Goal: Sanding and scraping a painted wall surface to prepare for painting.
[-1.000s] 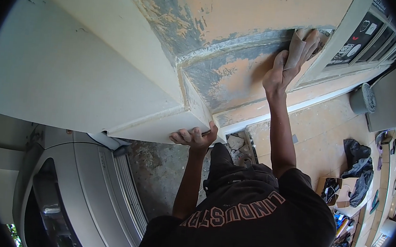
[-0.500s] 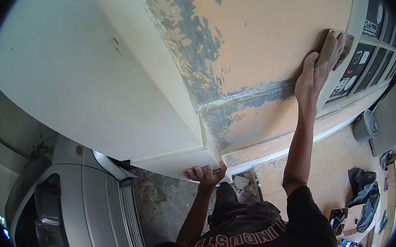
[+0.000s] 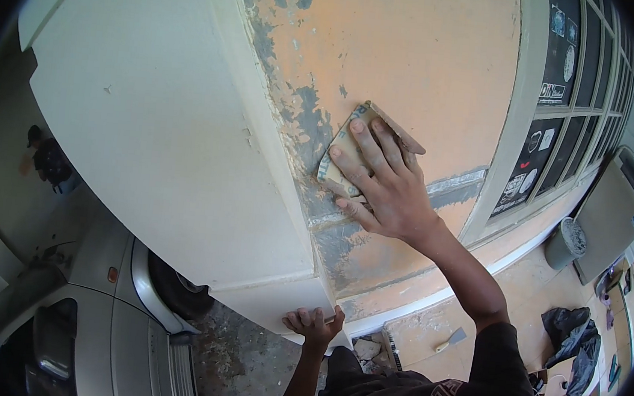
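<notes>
A folded sheet of sandpaper [image 3: 342,155] lies against the peach wall [image 3: 434,65], which has grey patches and flaking edges. My right hand [image 3: 390,182] presses it there with fingers stretched across it; one flap of the paper stands up behind the knuckles. A grey and white horizontal groove [image 3: 457,189] runs along the wall beside this hand. Lower down, my left hand [image 3: 315,324] clasps the bottom corner of a white pillar [image 3: 185,149], fingers curled on one face and thumb toward the other.
A silver vehicle [image 3: 95,322] stands at the lower left, with a person [image 3: 52,163] beyond it. On the tiled floor at right lie a scraper [image 3: 451,340] and a black plastic bag [image 3: 576,341]. A bucket [image 3: 566,242] stands below the paned window [image 3: 549,135].
My right hand has swept left across the wall with the sandpaper, from beside the window frame toward the pillar. My left hand keeps its hold on the pillar corner. The view has shifted.
</notes>
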A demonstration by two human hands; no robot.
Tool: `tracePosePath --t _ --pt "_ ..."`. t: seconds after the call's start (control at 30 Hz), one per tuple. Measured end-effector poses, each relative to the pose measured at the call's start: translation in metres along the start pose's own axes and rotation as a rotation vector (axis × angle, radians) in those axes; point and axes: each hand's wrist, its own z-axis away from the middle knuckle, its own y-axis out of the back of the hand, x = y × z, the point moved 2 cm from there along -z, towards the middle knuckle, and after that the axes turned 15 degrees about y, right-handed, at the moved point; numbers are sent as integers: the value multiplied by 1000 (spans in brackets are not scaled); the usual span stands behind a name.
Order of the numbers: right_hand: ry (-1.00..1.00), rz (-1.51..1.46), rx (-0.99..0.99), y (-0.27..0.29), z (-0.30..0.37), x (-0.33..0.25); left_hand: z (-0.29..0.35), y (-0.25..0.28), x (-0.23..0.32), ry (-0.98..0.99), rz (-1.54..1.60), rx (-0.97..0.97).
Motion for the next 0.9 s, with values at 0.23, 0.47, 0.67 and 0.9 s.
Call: tracePosePath --t 0.23,0.47,0.67,0.9 --pt "-40 6 -18 5 20 12 13 -5 -1 0 37 -34" --pt "-57 2 -42 0 34 11 15 0 -3 2 33 -74" --pt "-108 -30 -99 7 34 8 14 1 -2 15 35 -91" --pt "-111 -56 -132 8 42 5 15 0 -3 30 41 -115"
